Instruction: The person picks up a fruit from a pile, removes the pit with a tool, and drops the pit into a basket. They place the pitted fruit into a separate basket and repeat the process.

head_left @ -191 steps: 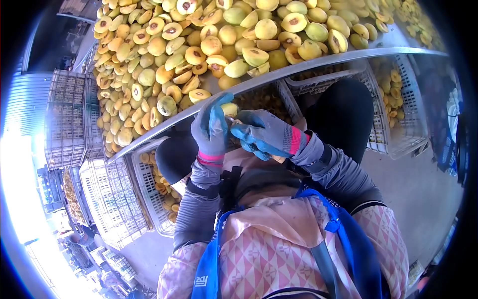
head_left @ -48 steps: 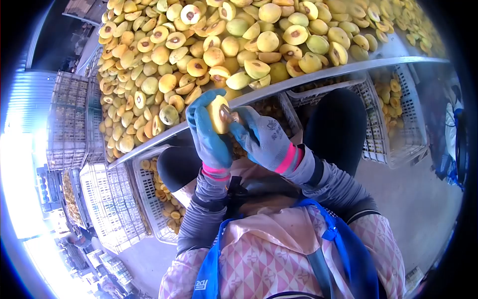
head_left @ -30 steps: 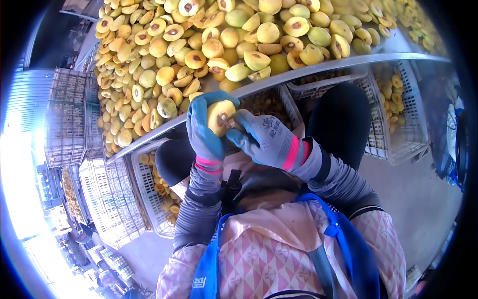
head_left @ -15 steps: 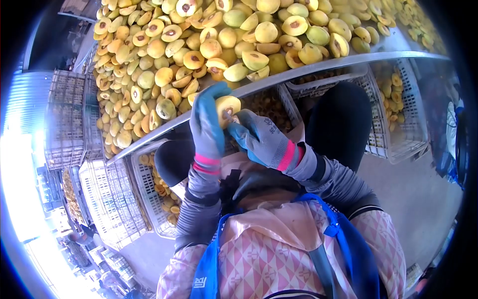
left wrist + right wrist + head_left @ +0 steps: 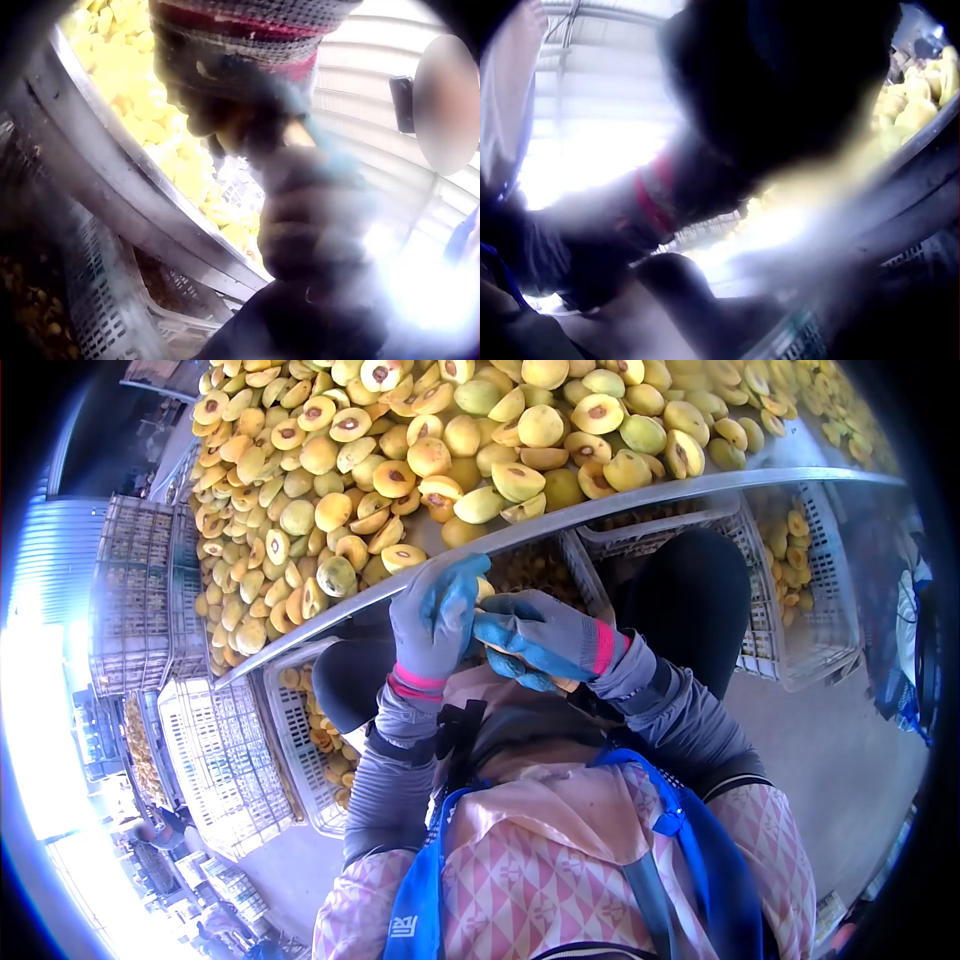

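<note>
In a grey and blue glove, the left hand [image 5: 432,622] grips a halved yellow fruit [image 5: 485,589], mostly covered by the fingers. Against it lies the gloved right hand [image 5: 548,635], its fingers curled round a thin tool whose tan end [image 5: 566,684] pokes out below; the tool's tip is hidden. Both hands are just below the metal table edge [image 5: 640,492]. In the left wrist view the fingers look dark and blurred, with a pale bit of fruit [image 5: 299,135] between them. The right hand [image 5: 780,75] is a dark shape in its own wrist view.
Halved yellow fruits [image 5: 330,510] are heaped on the table beyond the rim. Beneath it stand plastic crates with fruit, one at the left [image 5: 300,740] and one at the right [image 5: 825,575]. Stacked crates [image 5: 135,595] stand farther left. The person's knees flank the hands.
The fruit's cut face, visible half a second ago, is turned out of sight. The right hand has rolled over with its fingers curled in, and the left hand has shifted slightly right.
</note>
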{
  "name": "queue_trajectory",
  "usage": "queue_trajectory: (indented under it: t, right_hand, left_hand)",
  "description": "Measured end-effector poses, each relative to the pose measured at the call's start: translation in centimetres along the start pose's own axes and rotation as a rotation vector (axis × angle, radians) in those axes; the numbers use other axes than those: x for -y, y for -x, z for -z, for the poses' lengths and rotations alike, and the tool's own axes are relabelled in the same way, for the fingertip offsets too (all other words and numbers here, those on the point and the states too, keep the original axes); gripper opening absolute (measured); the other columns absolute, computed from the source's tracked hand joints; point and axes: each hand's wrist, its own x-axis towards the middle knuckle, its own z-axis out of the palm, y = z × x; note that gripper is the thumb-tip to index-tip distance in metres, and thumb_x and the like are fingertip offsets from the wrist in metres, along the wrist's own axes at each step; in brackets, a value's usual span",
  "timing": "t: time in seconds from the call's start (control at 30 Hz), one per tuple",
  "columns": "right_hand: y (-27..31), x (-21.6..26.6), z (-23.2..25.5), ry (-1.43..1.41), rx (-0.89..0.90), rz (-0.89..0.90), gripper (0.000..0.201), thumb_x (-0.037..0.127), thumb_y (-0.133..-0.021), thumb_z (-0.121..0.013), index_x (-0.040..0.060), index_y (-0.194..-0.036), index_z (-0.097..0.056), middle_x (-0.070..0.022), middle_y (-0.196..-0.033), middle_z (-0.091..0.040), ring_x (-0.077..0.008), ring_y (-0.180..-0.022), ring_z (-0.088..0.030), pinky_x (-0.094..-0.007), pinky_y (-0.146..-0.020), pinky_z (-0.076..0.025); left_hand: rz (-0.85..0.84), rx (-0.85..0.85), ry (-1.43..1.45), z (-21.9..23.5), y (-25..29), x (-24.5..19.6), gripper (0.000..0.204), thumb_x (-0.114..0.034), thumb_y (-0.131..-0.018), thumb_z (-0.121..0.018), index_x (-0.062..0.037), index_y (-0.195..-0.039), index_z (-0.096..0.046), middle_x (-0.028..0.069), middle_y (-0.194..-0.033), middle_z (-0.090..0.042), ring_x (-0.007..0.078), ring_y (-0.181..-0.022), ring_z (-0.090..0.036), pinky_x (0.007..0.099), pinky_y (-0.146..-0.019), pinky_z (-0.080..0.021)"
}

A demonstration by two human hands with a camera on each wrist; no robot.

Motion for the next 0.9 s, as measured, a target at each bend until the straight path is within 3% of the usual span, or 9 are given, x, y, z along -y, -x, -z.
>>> queue_trajectory:
  t: [0.03,0.1,0.2,0.37,0.57,0.63,0.7,0.83,0.9]
  right_hand:
    - [-0.7,-1.0,0.2,0.004,0.0,0.001,0.023,0.028,-0.096,-0.054,0.0058,-0.096,-0.056,-0.0056,-0.066,-0.057,-0.0129,-0.055,-0.059,-0.0252,-0.047,-0.045]
    - [-2.1,-2.7,0.0,0.802,-0.411,0.533,0.023,0.025,-0.091,-0.06,0.0039,-0.098,-0.056,-0.0127,-0.069,-0.062,-0.025,-0.058,-0.063,-0.0343,-0.053,-0.049]
    - [-1.9,-4.0,-0.7,1.327,-0.65,0.54,0.027,0.022,-0.085,-0.063,0.0037,-0.105,-0.057,-0.0164,-0.075,-0.064,-0.0344,-0.066,-0.064,-0.0418,-0.059,-0.05]
    - [-1.9,-3.6,0.1,1.26,-0.59,0.644,0.028,0.019,-0.084,-0.063,0.0069,-0.109,-0.058,-0.0142,-0.076,-0.065,-0.0356,-0.068,-0.064,-0.0433,-0.06,-0.05]
    - [-2.2,-3.3,0.0,0.887,-0.453,0.719,0.02,0.024,-0.092,-0.06,0.0069,-0.102,-0.062,-0.0185,-0.081,-0.065,-0.0395,-0.071,-0.062,-0.0467,-0.061,-0.048]
    - [-1.8,-2.9,-0.3,0.812,-0.438,0.741,0.021,0.025,-0.094,-0.059,0.0063,-0.101,-0.062,-0.0199,-0.083,-0.065,-0.0408,-0.073,-0.062,-0.0474,-0.062,-0.048]
    - [-1.3,-2.9,-0.7,0.979,-0.534,0.547,0.023,0.024,-0.094,-0.058,0.0046,-0.105,-0.063,-0.0221,-0.086,-0.065,-0.0421,-0.078,-0.062,-0.0472,-0.065,-0.048]
    - [-1.6,-3.2,-0.6,0.833,-0.438,0.622,0.024,0.023,-0.095,-0.057,0.0043,-0.108,-0.063,-0.0217,-0.087,-0.065,-0.0417,-0.078,-0.062,-0.0461,-0.066,-0.048]
    - [-1.7,-3.3,-0.9,0.559,-0.343,0.472,0.025,0.025,-0.096,-0.057,0.0038,-0.109,-0.064,-0.0151,-0.077,-0.065,-0.0302,-0.066,-0.063,-0.0394,-0.06,-0.047]
  left_hand:
    - [-0.004,-0.002,0.001,-0.1,0.2,-0.2,0.037,-0.032,-0.097,-0.056,0.001,-0.108,-0.067,0.0122,-0.088,-0.067,0.0154,-0.072,-0.063,0.0279,-0.064,-0.05]
    - [0.209,-0.078,-0.121,-0.5,0.2,-0.5,0.03,-0.025,-0.096,-0.058,0.001,-0.106,-0.067,0.0096,-0.079,-0.067,0.0147,-0.066,-0.063,0.0279,-0.062,-0.049]
    - [0.203,-0.086,-0.163,-0.5,0.1,0.1,0.024,-0.021,-0.096,-0.058,0.0006,-0.104,-0.067,0.0086,-0.072,-0.066,0.0137,-0.062,-0.061,0.0276,-0.06,-0.048]
    - [0.231,0.098,-0.04,0.8,0.1,-0.4,0.035,-0.029,-0.099,-0.053,0.0013,-0.106,-0.068,0.0071,-0.095,-0.069,0.0107,-0.077,-0.06,0.0242,-0.069,-0.05]
    - [-0.054,-0.012,0.052,-0.3,0.8,1.6,0.036,-0.03,-0.099,-0.053,0.0024,-0.108,-0.067,0.0088,-0.096,-0.07,0.0104,-0.076,-0.062,0.0222,-0.065,-0.049]
    - [0.163,-0.139,0.309,-1.1,0.9,1.6,0.037,-0.029,-0.101,-0.051,0.0037,-0.107,-0.067,0.0065,-0.096,-0.07,0.0085,-0.075,-0.061,0.0205,-0.063,-0.048]
    - [0.199,-0.154,0.34,-1.1,1.0,2.0,0.037,-0.028,-0.102,-0.049,0.0042,-0.106,-0.067,0.0057,-0.095,-0.069,0.0063,-0.073,-0.06,0.0187,-0.062,-0.047]
    - [0.283,-0.138,0.388,-0.6,1.6,2.0,0.039,-0.03,-0.102,-0.048,0.0047,-0.105,-0.066,0.0065,-0.095,-0.069,0.0052,-0.072,-0.059,0.0177,-0.062,-0.047]
    - [0.291,-0.143,0.397,-0.2,1.8,1.7,0.04,-0.031,-0.102,-0.048,0.0046,-0.105,-0.065,0.0065,-0.094,-0.069,0.0051,-0.071,-0.059,0.0178,-0.061,-0.048]
